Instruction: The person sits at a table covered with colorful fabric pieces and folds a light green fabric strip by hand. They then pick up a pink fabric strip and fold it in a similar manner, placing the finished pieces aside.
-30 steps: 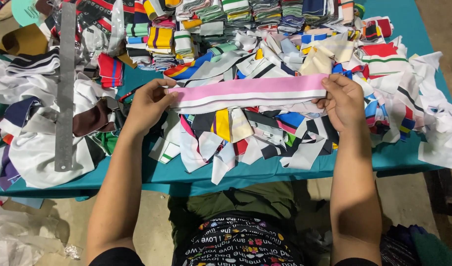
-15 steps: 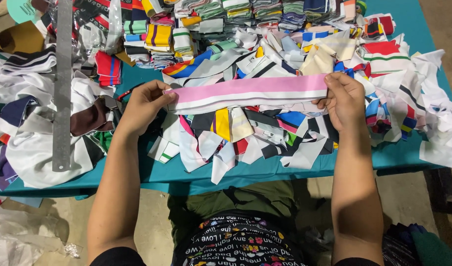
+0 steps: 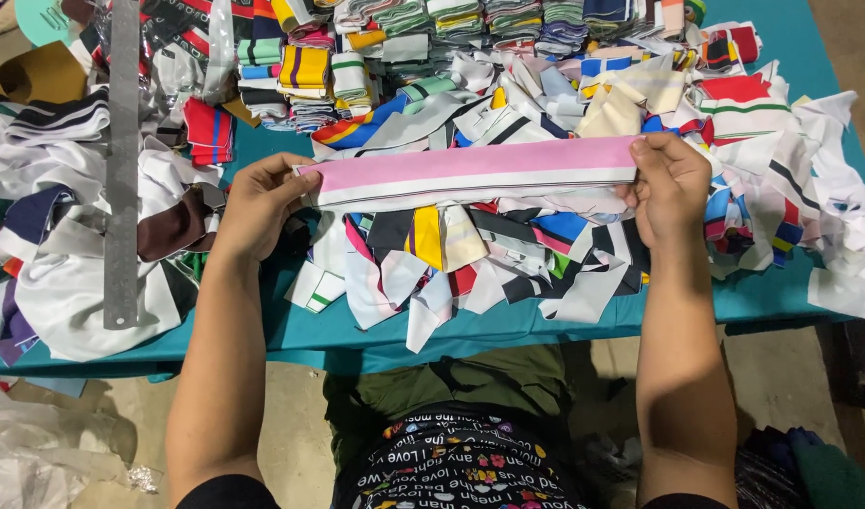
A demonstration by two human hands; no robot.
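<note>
A long knit strip [image 3: 470, 172], pink with white bands and thin dark lines, is stretched flat above the table. My left hand [image 3: 258, 203] pinches its left end and my right hand [image 3: 670, 184] pinches its right end. Under the strip lies a loose pile of many-coloured knit strips [image 3: 470, 254] on the teal table [image 3: 310, 330].
A long metal ruler [image 3: 123, 160] lies across white and dark fabric pieces [image 3: 65, 273] at the left. Folded stacks of striped strips [image 3: 395, 38] line the back. More white and striped scraps [image 3: 828, 198] spread at the right. A plastic bag [image 3: 27, 452] sits on the floor.
Both hands keep hold of the pink strip, which stays stretched between them; the view has shifted slightly, with the strip a little higher over the pile.
</note>
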